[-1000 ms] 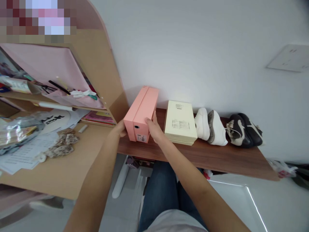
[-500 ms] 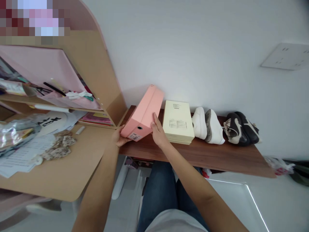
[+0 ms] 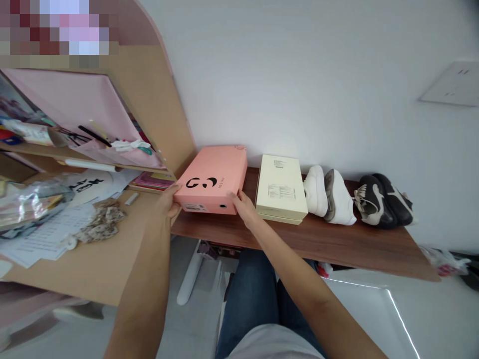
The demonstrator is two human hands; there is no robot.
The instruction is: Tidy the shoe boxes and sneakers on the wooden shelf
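Note:
A pink shoe box [image 3: 213, 172] with a black logo on its lid is between my two hands, over the left end of the brown wooden shelf [image 3: 318, 244]. My left hand [image 3: 169, 203] grips its front left corner, thumb on top. At the front right corner, my right hand [image 3: 243, 207] holds it with the thumb on the lid's edge. The box lies nearly level; whether its underside touches the shelf I cannot tell. Just right of it lies a cream shoe box [image 3: 282, 187], apart from my right hand.
White sneakers [image 3: 333, 197] and black sneakers [image 3: 385, 199] stand further right on the shelf, against the wall [image 3: 299, 75]. On the left, a desk [image 3: 138, 244] carries papers, a scrunched patterned cloth [image 3: 105, 219] and plastic wrapping. Its upright side panel [image 3: 160, 104] rises close to the pink box.
The pink box has turned from tilted on its side to nearly flat, its logo lid now facing up. Both hands have kept hold of it. The view has shifted slightly left.

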